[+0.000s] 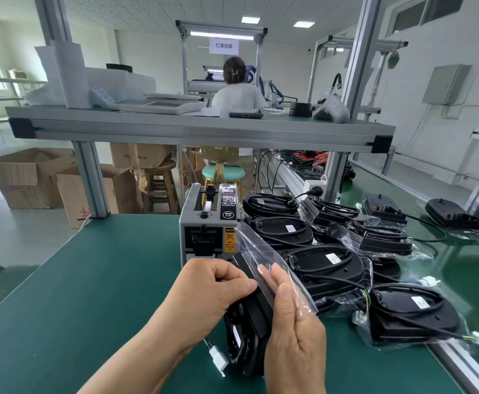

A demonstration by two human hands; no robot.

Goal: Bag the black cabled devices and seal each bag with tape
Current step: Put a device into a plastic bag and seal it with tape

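Observation:
I hold one black cabled device (254,317) upright on its edge over the green table (96,294). A clear plastic bag (258,251) covers its top, its open flap sticking up toward the tape dispenser. My left hand (212,291) pinches the bag's edge against the device. My right hand (292,322) pinches the flap between thumb and straight fingers. The device's white connector (218,358) hangs out below. Several bagged black devices (326,260) lie in rows to the right.
A grey automatic tape dispenser (208,226) stands just behind my hands. Two unbagged black devices (386,209) lie on the conveyor at far right. An aluminium shelf (198,129) runs overhead. Cardboard boxes (30,177) and stools stand on the floor beyond; a person sits with their back turned.

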